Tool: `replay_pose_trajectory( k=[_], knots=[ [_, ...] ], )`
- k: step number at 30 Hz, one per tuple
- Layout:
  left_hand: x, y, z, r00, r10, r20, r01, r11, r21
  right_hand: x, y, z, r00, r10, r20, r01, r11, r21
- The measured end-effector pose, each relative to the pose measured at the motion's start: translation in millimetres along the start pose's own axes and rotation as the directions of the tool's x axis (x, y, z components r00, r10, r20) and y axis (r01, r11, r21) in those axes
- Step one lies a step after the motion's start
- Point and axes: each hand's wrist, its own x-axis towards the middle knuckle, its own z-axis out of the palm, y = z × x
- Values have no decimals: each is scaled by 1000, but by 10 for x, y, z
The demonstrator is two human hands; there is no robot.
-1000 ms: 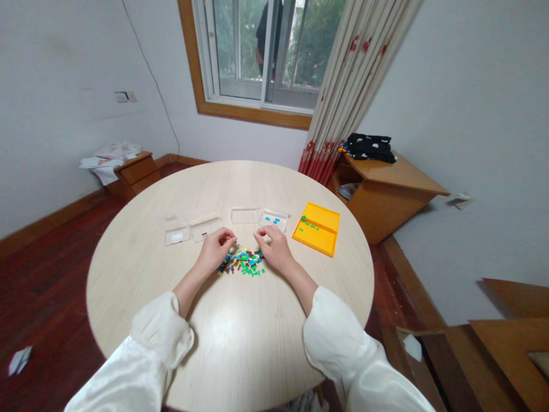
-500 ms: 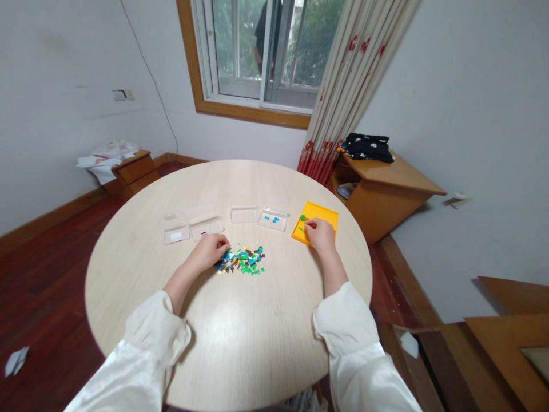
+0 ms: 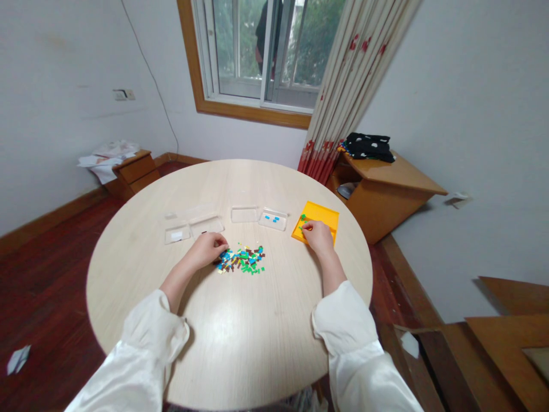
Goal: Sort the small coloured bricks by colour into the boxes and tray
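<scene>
Nearest, the person's two white satiny sleeves [image 3: 143, 329] reach in over the near edge of the round, pale wood-topped table [image 3: 246, 343]. Beyond them, at mid-table, lies a loose heap of tiny green, blue, brown and yellow plastic bricks [image 3: 246, 263]. It spreads longer from nine to three o'clock than in depth.

The left hand [image 3: 209, 250] is nearer to this heap, at its nine-to-ten o'clock edge; from its fingertips most of the heap lies toward four o'clock. Those fingers are curled in close to the thumb; whether they grip a brick, I cannot tell.

The right hand [image 3: 319, 236] is well apart from the heap, which lies toward eight o'clock from its fingertips. It is over the open, flat yellow plastic case [image 3: 325, 212], which sits at two o'clock from the heap, its inner ridge slanting from about nine to between three and four. Thumb and finger are drawn nearly together; whether a brick is between them is too small to make out. A little green brick cluster [image 3: 303, 217] lies just past those fingertips, at twelve o'clock.

Farther back, at one o'clock from the heap, a shallow clear plastic box with blue bricks in it [image 3: 273, 227] stands left of the case.
</scene>
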Motion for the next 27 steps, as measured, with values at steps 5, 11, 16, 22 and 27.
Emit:
replay_pose_trajectory(
  k=[5,11,16,22,27],
  knots=[
    [-16,24,7,999,7,34,-7,1000,4,-12,-28,-22,1000,8,12,-7,1000,-20],
    [0,-1,56,998,-11,59,11,1000,-5,-60,-102,-71,1000,19,21,-18,1000,-26],
    [1,25,63,1000,-5,8,5,998,-61,-71,-138,-72,997,-7,-72,10,999,35],
    [17,106,100,988,-93,-125,29,899,-438,-146,-327,65,923,-268,-275,343,897,279],
    [-5,210,151,978,-184,-93,75,735,-674,-455,-729,228,812,-495,-308,583,695,421]
  ],
)
